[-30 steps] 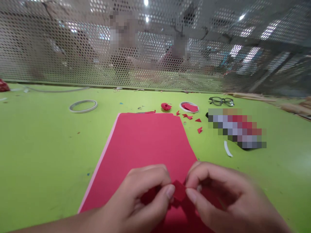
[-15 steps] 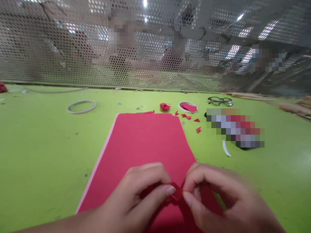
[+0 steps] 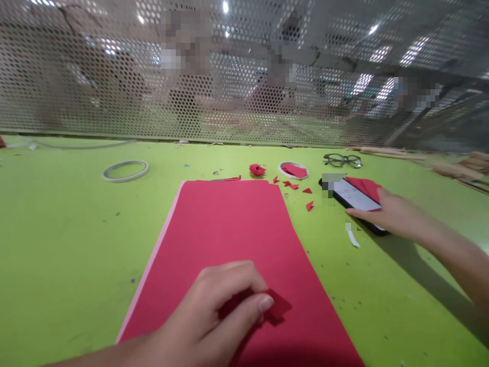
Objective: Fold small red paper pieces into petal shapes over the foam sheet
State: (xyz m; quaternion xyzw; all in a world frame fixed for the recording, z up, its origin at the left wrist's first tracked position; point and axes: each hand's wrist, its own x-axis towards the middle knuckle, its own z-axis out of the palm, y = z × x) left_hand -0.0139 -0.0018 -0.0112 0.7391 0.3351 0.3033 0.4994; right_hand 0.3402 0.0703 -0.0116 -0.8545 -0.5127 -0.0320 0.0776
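In front of me, my left hand [image 3: 229, 300] is curled above a large sheet of red paper [image 3: 229, 224]. Its thumb and forefinger pinch a small folded piece of red paper [image 3: 273, 300], mostly hidden by the fingers. On the right, my right hand [image 3: 393, 211] spans a black-edged phone [image 3: 359, 196] lying on the table. The thumb reaches the phone's near left edge, while the fingers are at its far right side, partly hidden. More red paper [image 3: 365, 186] shows beside the phone, close to the fingertips.
Beyond the sheet lie a red pleated paper rosette [image 3: 257, 169], a tape roll [image 3: 293, 170] with red pieces inside, and several red scraps [image 3: 307, 191]. Glasses [image 3: 343, 160] rest behind the phone. Another tape ring [image 3: 126, 171] lies left. A perforated screen [image 3: 229, 112] borders the back.
My right hand has let go of the small red piece and moved right and forward to the phone. My left hand stays in its pinch over the red sheet.
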